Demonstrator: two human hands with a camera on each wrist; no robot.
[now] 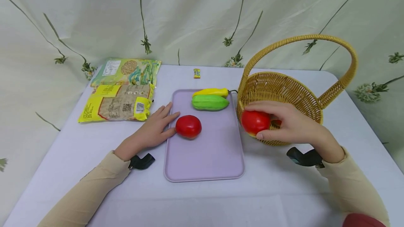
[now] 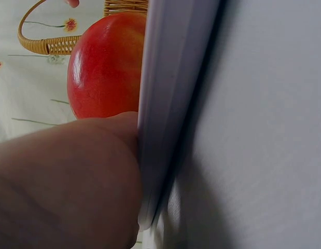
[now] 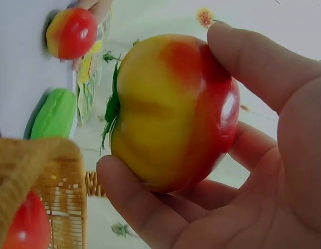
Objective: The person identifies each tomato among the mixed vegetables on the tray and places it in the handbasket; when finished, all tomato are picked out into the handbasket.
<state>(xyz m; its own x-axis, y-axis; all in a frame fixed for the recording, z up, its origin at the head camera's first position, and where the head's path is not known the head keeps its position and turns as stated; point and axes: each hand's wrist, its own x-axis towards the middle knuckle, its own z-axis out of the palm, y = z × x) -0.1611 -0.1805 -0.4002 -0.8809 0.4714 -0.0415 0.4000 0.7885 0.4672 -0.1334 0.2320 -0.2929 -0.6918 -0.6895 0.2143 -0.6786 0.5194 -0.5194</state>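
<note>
My right hand [image 1: 285,120] grips a red-and-yellow tomato [image 3: 173,111] at the basket's left front rim. Green leaves show at the tomato's stem end in the right wrist view. Another red fruit [image 3: 28,225] lies inside the wicker basket [image 1: 281,80], partly hidden by the hand. With fingers spread and fairly straight, my left hand [image 1: 154,127] rests at the left edge of the purple tray [image 1: 205,160]. A second red tomato [image 1: 188,126] sits on the tray, close to the left fingertips. In the left wrist view that tomato [image 2: 108,67] stands just beyond the thumb.
A green ridged fruit [image 1: 209,102] and a yellow pepper [image 1: 209,93] lie at the tray's far end. Two food bags, one yellow [image 1: 116,102] and one green [image 1: 126,71], lie at left. Behind the tray is a small yellow packet [image 1: 197,73]. The tall basket handle [image 1: 303,38] arches up.
</note>
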